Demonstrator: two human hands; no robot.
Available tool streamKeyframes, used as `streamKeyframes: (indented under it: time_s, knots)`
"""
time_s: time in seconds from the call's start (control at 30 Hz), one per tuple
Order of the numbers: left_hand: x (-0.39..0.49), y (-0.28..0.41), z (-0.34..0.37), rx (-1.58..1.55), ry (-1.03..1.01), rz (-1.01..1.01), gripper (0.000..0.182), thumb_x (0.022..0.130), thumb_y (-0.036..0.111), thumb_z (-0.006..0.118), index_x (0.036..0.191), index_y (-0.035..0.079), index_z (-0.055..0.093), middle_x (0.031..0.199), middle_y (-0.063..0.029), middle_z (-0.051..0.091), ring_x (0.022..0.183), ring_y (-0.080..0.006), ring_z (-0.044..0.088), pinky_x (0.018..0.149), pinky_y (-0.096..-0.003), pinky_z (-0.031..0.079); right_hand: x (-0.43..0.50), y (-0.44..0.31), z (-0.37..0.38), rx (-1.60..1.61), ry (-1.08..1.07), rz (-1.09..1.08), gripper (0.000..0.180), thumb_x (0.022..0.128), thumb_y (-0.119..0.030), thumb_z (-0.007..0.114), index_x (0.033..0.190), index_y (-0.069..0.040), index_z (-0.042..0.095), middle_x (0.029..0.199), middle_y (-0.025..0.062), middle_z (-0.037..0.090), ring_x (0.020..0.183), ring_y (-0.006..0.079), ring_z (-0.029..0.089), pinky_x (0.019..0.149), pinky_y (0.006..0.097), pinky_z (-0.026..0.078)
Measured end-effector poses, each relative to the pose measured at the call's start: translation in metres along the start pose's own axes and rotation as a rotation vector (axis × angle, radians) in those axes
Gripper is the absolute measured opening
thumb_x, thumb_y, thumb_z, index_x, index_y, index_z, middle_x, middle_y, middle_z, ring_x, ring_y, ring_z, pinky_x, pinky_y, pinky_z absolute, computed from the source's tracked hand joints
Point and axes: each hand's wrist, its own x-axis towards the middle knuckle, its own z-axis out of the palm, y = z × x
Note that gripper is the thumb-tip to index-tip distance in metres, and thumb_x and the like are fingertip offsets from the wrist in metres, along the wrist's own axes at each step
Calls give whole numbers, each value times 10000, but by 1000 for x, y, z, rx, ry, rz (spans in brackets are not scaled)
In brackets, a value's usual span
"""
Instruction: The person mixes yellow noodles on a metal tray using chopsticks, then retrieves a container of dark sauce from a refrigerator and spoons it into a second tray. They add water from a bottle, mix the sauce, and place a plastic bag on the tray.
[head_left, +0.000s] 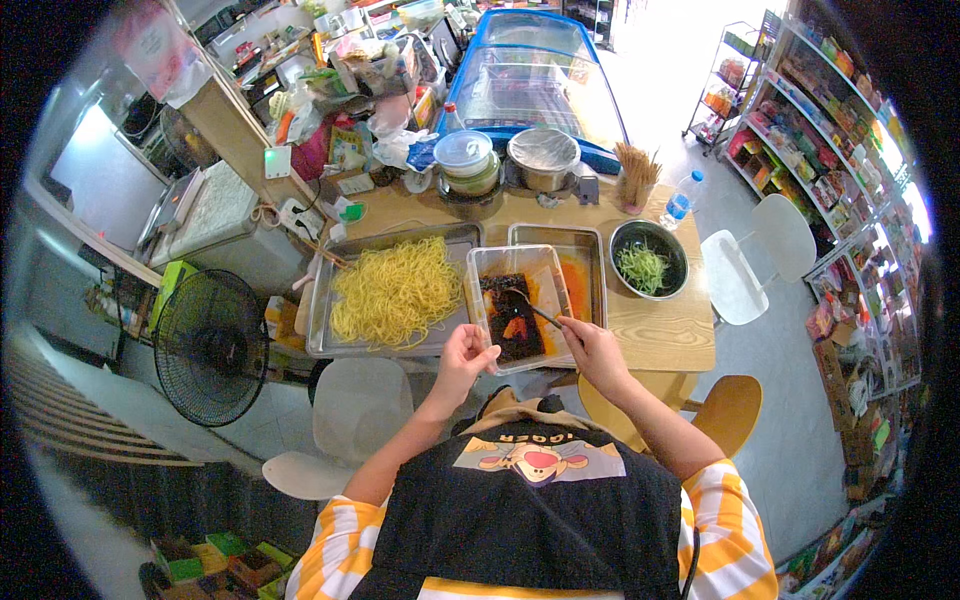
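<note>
My left hand (468, 358) grips the near left corner of a clear plastic container (551, 352), which holds dark, oily red sauce (513, 330). In my right hand (594, 346) is the handle of a metal spoon (541, 315), its bowl dipping into that sauce. The container overlaps a steel tray (598, 277) smeared with orange-red oil; I cannot tell whether it rests on it. To the left, a large metal tray (324, 330) carries a heap of yellow noodles (397, 292), and chopsticks (328, 253) lie across its far left corner. Shredded green vegetable (642, 268) sits in a steel bowl (681, 281) at the right.
Along the wooden table's (664, 337) far side stand a lidded plastic tub (469, 161), a film-covered metal pot (544, 159), a holder of wooden sticks (637, 176) and a water bottle (680, 201). A black fan (211, 349) and a white chair (360, 409) are at the left.
</note>
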Motion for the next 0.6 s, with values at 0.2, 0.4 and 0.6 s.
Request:
streamKeyframes:
  time_s: [0.2, 0.4, 0.6]
  knots:
    - [-3, -4, -1, -5, 19, -17, 236, 787, 13, 619, 951, 24, 448, 758, -28, 510, 601, -106, 515, 542, -233, 452, -2, 11, 4, 427, -122, 429, 250, 897, -182, 495, 983, 16, 623, 572, 18, 510, 484, 72, 459, 444, 222, 367]
    - [-1, -4, -4, -9, 20, -15, 238, 787, 12, 619, 954, 22, 450, 762, -27, 513, 594, -107, 517, 540, -233, 452, -2, 13, -3, 839, -60, 684, 239, 893, -183, 496, 954, -6, 645, 554, -4, 491, 439, 59, 407, 397, 196, 299]
    - [-3, -6, -3, -24, 48, -19, 235, 782, 11, 625, 946, 31, 458, 750, -20, 512, 590, -103, 515, 530, -226, 447, 0, 12, -13, 654, 23, 534, 240, 893, -186, 500, 966, -11, 646, 561, -2, 518, 454, 58, 432, 401, 205, 325]
